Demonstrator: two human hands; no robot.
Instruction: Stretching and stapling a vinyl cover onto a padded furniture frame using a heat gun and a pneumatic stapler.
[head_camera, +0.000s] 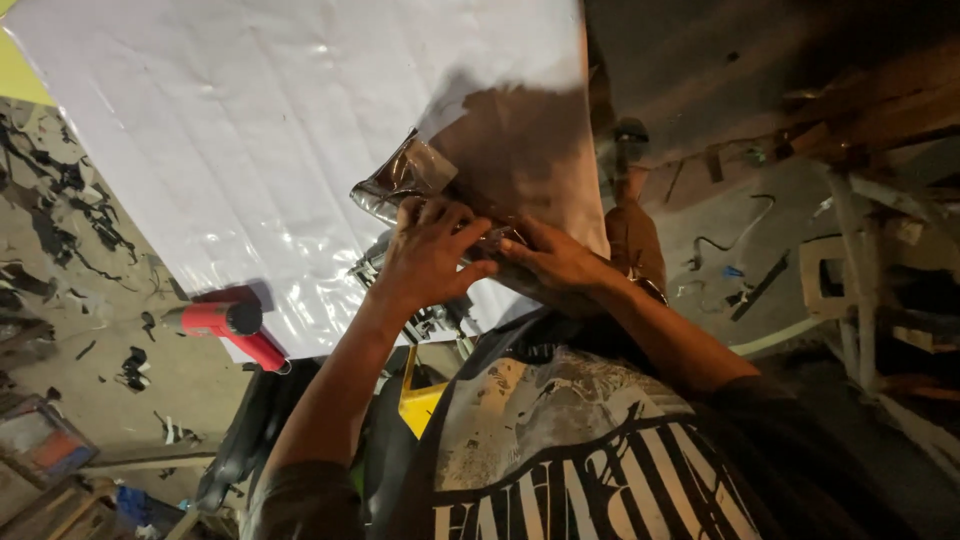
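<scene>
Both hands on the dark glossy film (415, 172) at the lower edge of the big white sheet (250, 130). Left hand (428, 255) grip: fingers curled and pressed down on the film's crumpled edge. Right hand (555, 262) just beside it, fingertips pinched on the same edge, hands touching. Film peels up off the sheet above the left hand. Red heat gun (228, 325) lies at the sheet's lower left edge, well apart from the hands.

A workshop floor, cluttered and dim.
A red heat gun (225, 328) is lying beside white sheeting (250, 130); offcuts (60, 200) are littering the concrete floor (90, 380).
</scene>
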